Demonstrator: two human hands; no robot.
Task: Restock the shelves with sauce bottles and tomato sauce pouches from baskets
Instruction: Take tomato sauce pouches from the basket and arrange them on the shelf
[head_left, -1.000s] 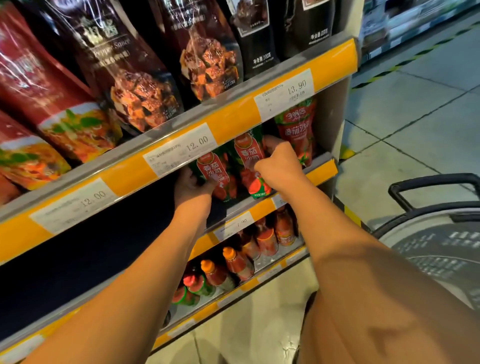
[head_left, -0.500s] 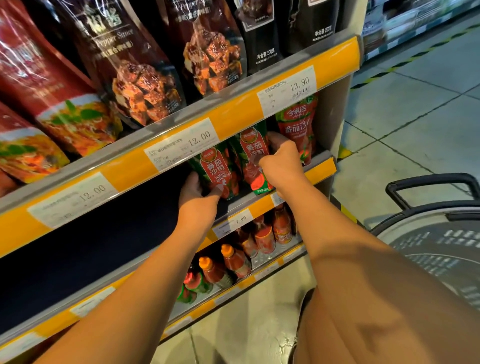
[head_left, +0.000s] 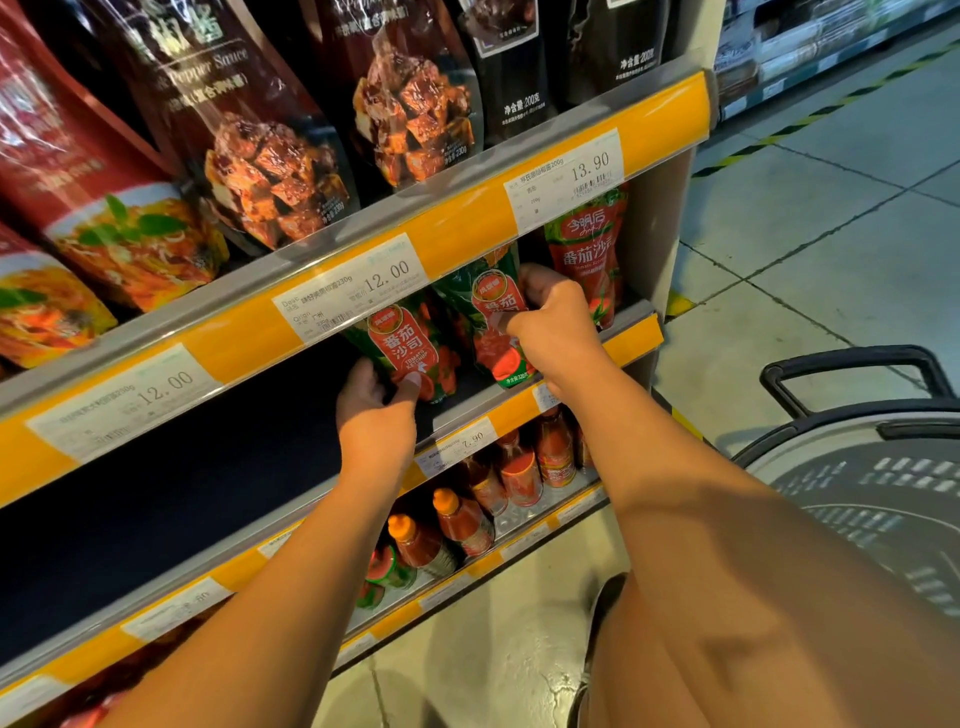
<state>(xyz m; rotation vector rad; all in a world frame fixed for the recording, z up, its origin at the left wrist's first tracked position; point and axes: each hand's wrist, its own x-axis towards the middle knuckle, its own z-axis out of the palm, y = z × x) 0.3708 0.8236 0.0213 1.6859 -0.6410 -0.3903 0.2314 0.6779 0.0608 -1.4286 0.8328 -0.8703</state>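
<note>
From the head camera, a metal shelf unit with glossy yellow price rails (head_left: 457, 228) fills the left side. On its middle shelf, toward the right end, stand soft, shiny tomato sauce pouches printed red and green. The left hand (head_left: 376, 415) grips the lower part of the left red-and-green ketchup pouch (head_left: 410, 345), thumb pressed on its front near the bottom edge, the other fingers curled behind it out of sight. The right hand (head_left: 553, 325) clasps the middle ketchup pouch (head_left: 496, 322) from its right side, fingers wrapped round its front face. Both pouches stand upright near the shelf's front lip. A third red pouch with a green top (head_left: 587, 249) stands just beside the right hand, at the shelf's right end. Below, on the bottom shelf, slim plastic sauce bottles with orange caps (head_left: 462, 519) stand in a row. Above, large crinkled dark foil bags (head_left: 270, 156) lean on the top shelf. At the right edge, a grey slotted plastic basket with a black handle (head_left: 857, 364) sits on the pale tiled floor (head_left: 831, 208).
</note>
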